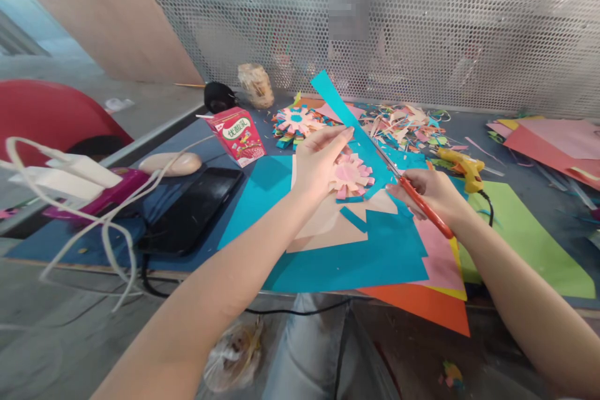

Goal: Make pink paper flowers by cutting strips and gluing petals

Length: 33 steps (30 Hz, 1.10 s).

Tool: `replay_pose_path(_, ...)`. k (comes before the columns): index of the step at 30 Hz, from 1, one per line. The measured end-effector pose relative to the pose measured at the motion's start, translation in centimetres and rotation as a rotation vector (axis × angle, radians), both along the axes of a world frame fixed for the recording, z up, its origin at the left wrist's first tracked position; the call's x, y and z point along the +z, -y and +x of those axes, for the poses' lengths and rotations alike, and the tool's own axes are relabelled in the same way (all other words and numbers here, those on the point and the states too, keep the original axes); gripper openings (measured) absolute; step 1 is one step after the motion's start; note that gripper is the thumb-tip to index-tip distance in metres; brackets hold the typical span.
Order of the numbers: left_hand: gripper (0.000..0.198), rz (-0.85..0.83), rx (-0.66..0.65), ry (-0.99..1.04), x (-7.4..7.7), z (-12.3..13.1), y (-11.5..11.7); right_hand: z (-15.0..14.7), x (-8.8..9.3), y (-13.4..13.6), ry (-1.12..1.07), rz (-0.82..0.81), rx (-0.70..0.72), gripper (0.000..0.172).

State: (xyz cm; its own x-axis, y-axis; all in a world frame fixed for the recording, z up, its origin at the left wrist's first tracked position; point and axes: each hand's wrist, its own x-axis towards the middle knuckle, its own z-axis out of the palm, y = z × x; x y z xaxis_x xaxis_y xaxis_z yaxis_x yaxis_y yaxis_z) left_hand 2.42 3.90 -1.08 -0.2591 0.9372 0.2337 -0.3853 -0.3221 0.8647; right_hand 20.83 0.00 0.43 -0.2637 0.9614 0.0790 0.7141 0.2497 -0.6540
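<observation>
My left hand (320, 156) pinches a long blue paper strip (335, 100) between thumb and fingers, the strip slanting up to the left. In my right hand (429, 195) are scissors (424, 206) with orange-red handles, their blades reaching to the strip's lower right side. Whether the blades touch the strip I cannot tell. Below my hands a pink paper flower (350, 176) lies on stacked sheets, partly behind my left hand. Under it spread pale peach paper (328, 234) and a large blue sheet (347, 269). A second paper flower (297, 119) with a blue centre sits farther back.
A yellow glue gun (462, 165) lies right of my right hand, near a green sheet (529, 237). Paper scraps (407, 125) heap at the back. Leftward are a red drink carton (239, 137), a black phone (192, 212) and a purple power strip (126, 184) with white cables.
</observation>
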Motion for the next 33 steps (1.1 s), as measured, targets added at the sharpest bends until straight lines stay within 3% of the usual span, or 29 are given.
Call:
replay_pose_path(14,0.01,-0.023,-0.044,0.018,-0.08,0.11,0.12,0.05,-0.04,-0.01,0.003,0.001,0.005,0.047)
replay_pose_path(22,0.022,-0.036,-0.055,0.027,-0.1,0.2,0.29,-0.06,-0.09,0.06,0.016,0.003,-0.009,0.048)
replay_pose_path(33,0.017,-0.029,-0.118,0.034,-0.64,0.34,0.22,-0.07,-0.18,-0.05,0.005,-0.002,-0.015,0.048)
